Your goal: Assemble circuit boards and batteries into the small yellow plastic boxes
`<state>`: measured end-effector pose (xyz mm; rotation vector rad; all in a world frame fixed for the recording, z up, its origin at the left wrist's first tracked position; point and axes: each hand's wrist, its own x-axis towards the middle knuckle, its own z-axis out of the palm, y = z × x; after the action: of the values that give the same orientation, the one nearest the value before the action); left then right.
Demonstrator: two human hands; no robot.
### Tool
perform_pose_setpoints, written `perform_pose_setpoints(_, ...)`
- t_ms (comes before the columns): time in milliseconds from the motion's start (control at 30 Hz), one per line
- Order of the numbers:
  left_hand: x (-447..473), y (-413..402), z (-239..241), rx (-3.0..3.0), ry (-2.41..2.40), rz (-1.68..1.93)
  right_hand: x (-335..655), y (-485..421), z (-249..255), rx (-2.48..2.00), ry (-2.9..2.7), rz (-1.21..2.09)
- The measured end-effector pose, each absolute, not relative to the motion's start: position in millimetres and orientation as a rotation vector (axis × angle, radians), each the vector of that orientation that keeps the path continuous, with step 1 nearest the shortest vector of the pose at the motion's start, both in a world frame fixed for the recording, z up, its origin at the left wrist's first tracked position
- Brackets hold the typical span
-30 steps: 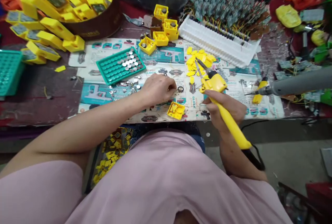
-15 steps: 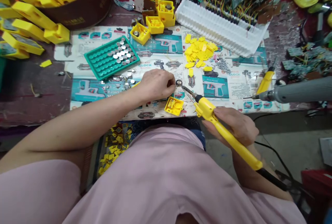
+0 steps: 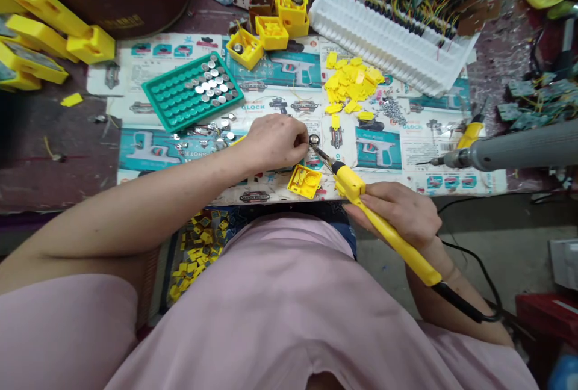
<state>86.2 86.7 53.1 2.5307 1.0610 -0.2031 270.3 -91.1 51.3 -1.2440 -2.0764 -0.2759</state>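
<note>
My right hand [image 3: 400, 212] is wrapped round a yellow soldering iron [image 3: 383, 221], its tip slanting up and left to a small round metal part [image 3: 313, 139] on the printed cardboard. Close to that part, the fingers of my left hand [image 3: 280, 142] are pinched together; what they hold, if anything, is hidden. Just below them lies an open yellow plastic case [image 3: 304, 181] with a round recess. A green tray [image 3: 180, 104] with silver button cells [image 3: 214, 84] in part of its wells sits beyond my left forearm, loose metal pieces [image 3: 221, 131] beside it.
Small yellow plastic pieces [image 3: 354, 83] and a heap of screws [image 3: 394, 111] lie ahead. Behind them a white rack [image 3: 383, 41] holds wired circuit boards. A grey electric screwdriver [image 3: 519, 152] juts in from the right. Yellow cases [image 3: 271, 32] stand at the back, by a brown tub [image 3: 130, 8].
The soldering iron's tip has moved slightly left, up to the round metal part. My left hand stays pinched beside it. The whole view has shifted a little.
</note>
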Motion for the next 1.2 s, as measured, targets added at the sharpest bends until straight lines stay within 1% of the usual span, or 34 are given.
perform_pose_setpoints(200,87.6,86.3,54.5,2.506,1.091,-0.218,262.8,-85.9,63.4,-1.349,-2.085,-0.380)
perform_pose_setpoints(433,88.4,86.8,55.5,2.494,1.080,-0.229,268.8,-98.8,63.8,-1.403,-1.971,-0.281)
perform_pose_setpoints(600,88.2,87.5,55.5,2.485,1.077,-0.234,270.6,-99.7,58.5,-1.378,-1.983,-0.341)
perform_pose_setpoints(767,87.7,86.6,55.7,2.489,1.083,-0.217,267.9,-96.3,57.4,-1.348,-1.984,-0.307)
perform_pose_setpoints(900,87.5,86.7,56.1,2.492,1.097,-0.222,266.1,-92.9,57.1,-1.372,-2.027,-0.306)
perform_pose_setpoints(1033,87.5,86.8,55.8,2.505,1.091,-0.234,266.7,-89.8,58.7,-1.286,-2.067,-0.321)
perform_pose_setpoints(1200,88.4,86.3,55.7,2.493,1.084,-0.242,267.6,-87.7,67.2,-1.289,-2.245,-0.300)
